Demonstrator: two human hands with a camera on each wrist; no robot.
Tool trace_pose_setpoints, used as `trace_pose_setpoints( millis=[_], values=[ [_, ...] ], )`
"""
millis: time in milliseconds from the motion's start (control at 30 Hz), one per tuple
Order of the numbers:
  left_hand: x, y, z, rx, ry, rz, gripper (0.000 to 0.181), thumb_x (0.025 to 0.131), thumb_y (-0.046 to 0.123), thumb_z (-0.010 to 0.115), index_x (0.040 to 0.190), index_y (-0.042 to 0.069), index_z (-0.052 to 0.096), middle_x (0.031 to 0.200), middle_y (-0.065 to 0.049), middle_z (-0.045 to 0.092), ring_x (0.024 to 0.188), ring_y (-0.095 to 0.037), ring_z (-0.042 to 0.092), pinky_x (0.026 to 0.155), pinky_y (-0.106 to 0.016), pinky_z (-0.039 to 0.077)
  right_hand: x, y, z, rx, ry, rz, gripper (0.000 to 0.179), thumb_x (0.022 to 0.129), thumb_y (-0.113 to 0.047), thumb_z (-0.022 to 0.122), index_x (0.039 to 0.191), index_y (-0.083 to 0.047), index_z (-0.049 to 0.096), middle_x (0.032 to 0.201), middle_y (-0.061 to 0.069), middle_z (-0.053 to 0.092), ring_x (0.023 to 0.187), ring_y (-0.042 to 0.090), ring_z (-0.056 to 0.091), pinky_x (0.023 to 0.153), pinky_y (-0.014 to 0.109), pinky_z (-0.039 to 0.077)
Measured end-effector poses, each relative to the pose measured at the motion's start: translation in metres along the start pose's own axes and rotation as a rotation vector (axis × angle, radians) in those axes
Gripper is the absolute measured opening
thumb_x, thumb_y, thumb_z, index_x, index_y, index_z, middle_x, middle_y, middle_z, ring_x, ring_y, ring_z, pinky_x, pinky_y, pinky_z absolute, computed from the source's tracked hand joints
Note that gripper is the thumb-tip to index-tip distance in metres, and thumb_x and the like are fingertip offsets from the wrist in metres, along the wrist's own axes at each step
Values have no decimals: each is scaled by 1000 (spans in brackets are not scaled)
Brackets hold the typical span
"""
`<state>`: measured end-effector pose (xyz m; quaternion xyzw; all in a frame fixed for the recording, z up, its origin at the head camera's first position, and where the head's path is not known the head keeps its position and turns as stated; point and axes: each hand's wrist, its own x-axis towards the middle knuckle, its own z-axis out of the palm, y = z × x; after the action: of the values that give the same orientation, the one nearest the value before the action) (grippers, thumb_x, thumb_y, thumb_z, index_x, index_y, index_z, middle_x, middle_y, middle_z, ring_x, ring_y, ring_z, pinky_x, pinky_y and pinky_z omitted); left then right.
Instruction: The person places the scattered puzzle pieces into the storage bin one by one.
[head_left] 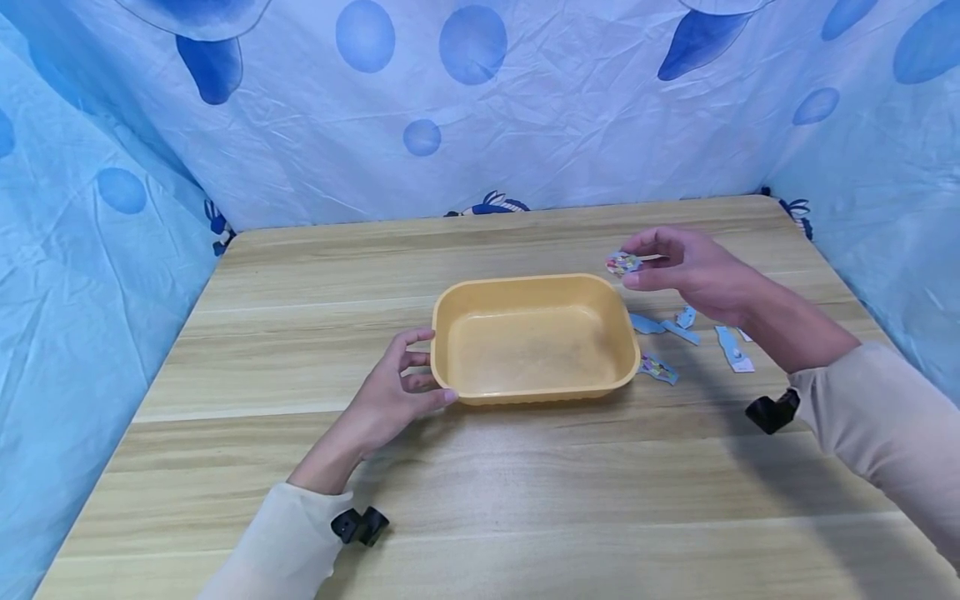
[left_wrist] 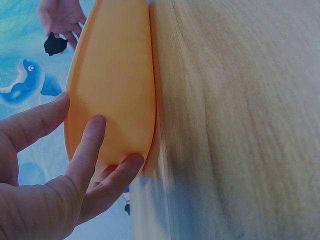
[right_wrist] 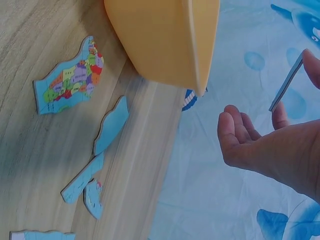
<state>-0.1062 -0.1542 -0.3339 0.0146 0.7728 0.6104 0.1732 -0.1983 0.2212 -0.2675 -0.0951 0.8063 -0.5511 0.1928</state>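
A yellow-orange plastic basin (head_left: 536,394) stands on the wooden table in the head view, and nothing shows inside it. At its left end, my left hand (head_left: 397,379) holds it, thumb at the rim and fingers against the outer wall (left_wrist: 117,90). My right hand (head_left: 686,267) is raised past the basin's far right corner, pinching a map puzzle piece (head_left: 623,263) between thumb and fingers. That piece shows edge-on in the right wrist view. Below the right hand lie a colourful map piece (right_wrist: 75,80) and several blue pieces (right_wrist: 112,125).
The wooden table (head_left: 300,333) has a straight back edge and rounded far corners. Blue-and-white printed sheets (head_left: 525,150) hang behind it and at both sides. A black wrist camera (head_left: 772,411) is strapped by the right sleeve, another (head_left: 360,526) by the left.
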Motion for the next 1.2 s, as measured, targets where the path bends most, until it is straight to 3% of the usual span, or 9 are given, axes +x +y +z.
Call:
trace_pose_setpoints(
  millis=[167, 533, 633, 900, 1200],
  values=[
    [0, 0, 0, 5, 0, 3, 84, 78, 4, 78, 145, 18, 28, 129, -17, 46, 114, -32, 58, 84, -34, 54, 3, -3, 6, -5, -10, -8, 57, 89, -15, 69, 134, 2, 39, 139, 12, 38, 123, 28, 39, 109, 51, 27],
    [0, 0, -1, 6, 3, -5, 85, 78, 3, 79, 145, 18, 29, 129, -17, 46, 114, -31, 58, 84, -34, 54, 12, -12, 16, -13, -29, -31, 52, 87, -12, 70, 130, 0, 44, 131, 10, 47, 112, 22, 51, 93, 28, 46],
    [0, 1, -1, 7, 3, -6, 85, 78, 3, 78, 145, 18, 29, 129, -17, 46, 114, -31, 59, 84, -33, 54, 15, -16, 19, -16, -38, -35, 50, 87, -11, 71, 129, 0, 45, 129, 11, 49, 112, 23, 53, 93, 29, 47],
    [0, 3, -2, -5, 4, -7, 85, 78, 2, 78, 145, 18, 29, 128, -17, 46, 113, -32, 59, 83, -34, 54, 25, -27, 24, -85, -63, -21, 55, 86, -15, 73, 131, -2, 45, 135, 11, 45, 121, 27, 48, 104, 46, 37],
    [0, 3, -2, -8, 2, -16, 85, 78, 2, 78, 145, 19, 28, 129, -17, 45, 113, -32, 59, 83, -33, 54, 35, -35, 39, -80, -118, -37, 56, 84, -13, 75, 130, 0, 46, 134, 14, 46, 122, 30, 49, 103, 46, 39]
  ],
)
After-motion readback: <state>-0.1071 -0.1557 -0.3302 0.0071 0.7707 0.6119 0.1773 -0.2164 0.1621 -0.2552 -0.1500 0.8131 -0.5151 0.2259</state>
